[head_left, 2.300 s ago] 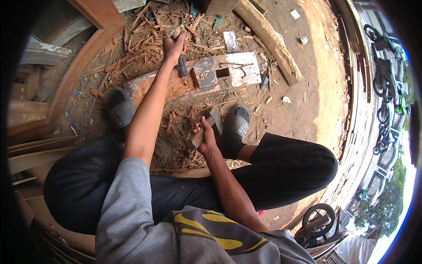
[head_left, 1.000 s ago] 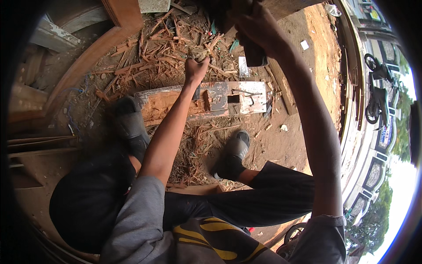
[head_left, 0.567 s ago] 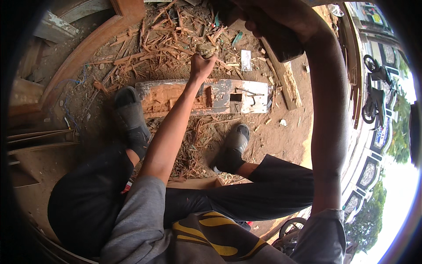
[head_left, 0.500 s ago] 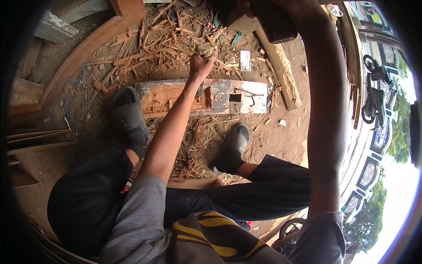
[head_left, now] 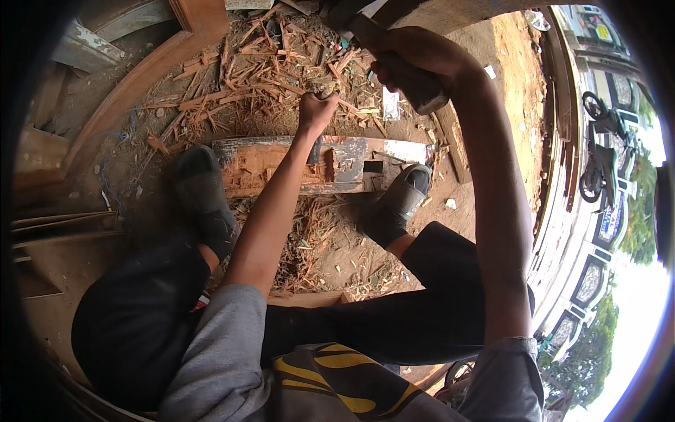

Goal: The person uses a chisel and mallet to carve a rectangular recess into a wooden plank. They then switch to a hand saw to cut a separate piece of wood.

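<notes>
My left hand is closed around a chisel, its worn wooden handle end showing above the fist. The dark chisel blade points down at a thick wooden board with peeling paint, chiselled recesses and a dark rectangular hole. Raised at the upper right, my right hand grips the thick wooden handle of what looks like a hammer. Its dark head is partly cut off by the top edge. My right sandalled foot overlaps the board's right part; my left foot stands by its left end.
Wood chips and splinters litter the dirt ground. A curved wooden frame stands at the left. A timber lies right of the board, and a large beam crosses the top. Parked motorbikes are beyond at right.
My right hand has come down and left with the hammer-like tool, showing more of it. My right foot has moved up and right over the board. My left hand keeps its grip on the chisel.
</notes>
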`<state>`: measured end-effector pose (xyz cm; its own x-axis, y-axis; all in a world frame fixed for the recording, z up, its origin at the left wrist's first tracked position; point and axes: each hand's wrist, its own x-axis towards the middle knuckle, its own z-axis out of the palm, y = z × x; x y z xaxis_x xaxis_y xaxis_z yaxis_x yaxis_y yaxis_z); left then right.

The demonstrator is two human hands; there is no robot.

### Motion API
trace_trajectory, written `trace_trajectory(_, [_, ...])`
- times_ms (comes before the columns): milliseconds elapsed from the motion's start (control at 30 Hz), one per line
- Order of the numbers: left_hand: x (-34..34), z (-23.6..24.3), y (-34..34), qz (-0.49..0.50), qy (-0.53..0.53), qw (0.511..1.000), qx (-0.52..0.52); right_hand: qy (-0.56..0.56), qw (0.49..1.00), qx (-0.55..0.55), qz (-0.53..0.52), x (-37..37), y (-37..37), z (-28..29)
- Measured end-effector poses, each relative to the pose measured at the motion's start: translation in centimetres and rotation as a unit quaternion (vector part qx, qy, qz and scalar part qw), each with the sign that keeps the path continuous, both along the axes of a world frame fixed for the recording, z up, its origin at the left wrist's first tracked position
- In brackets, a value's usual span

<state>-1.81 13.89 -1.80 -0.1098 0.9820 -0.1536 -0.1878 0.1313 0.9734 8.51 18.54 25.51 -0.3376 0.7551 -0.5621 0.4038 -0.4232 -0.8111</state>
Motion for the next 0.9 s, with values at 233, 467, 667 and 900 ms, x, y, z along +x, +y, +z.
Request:
trace_trajectory(233, [1.1, 1.2, -0.1, -0.059, 0.028, 0.997, -0.047, -0.207, 0.914, 0.33, -0.113, -2.6, 3.4, 1.8])
trace_trajectory(467, [-0.2, -1.8, 0.7, 0.123, -0.017, 0.99, 0.072, -0.263, 0.932, -0.051, 0.245, -3.3, 0.7, -5.9])
trace_trajectory(667, [0.1, 0.4, -0.7, -0.037, -0.082, 0.99, -0.108, -0.218, 0.965, -0.121, 0.084, -2.0, -4.2, 1.3])
trace_trajectory(900, [-0.5, 0.8, -0.6, -0.066, -0.06, 0.982, -0.168, -0.289, 0.95, -0.106, 0.053, 7.4, -13.6, 8.9])
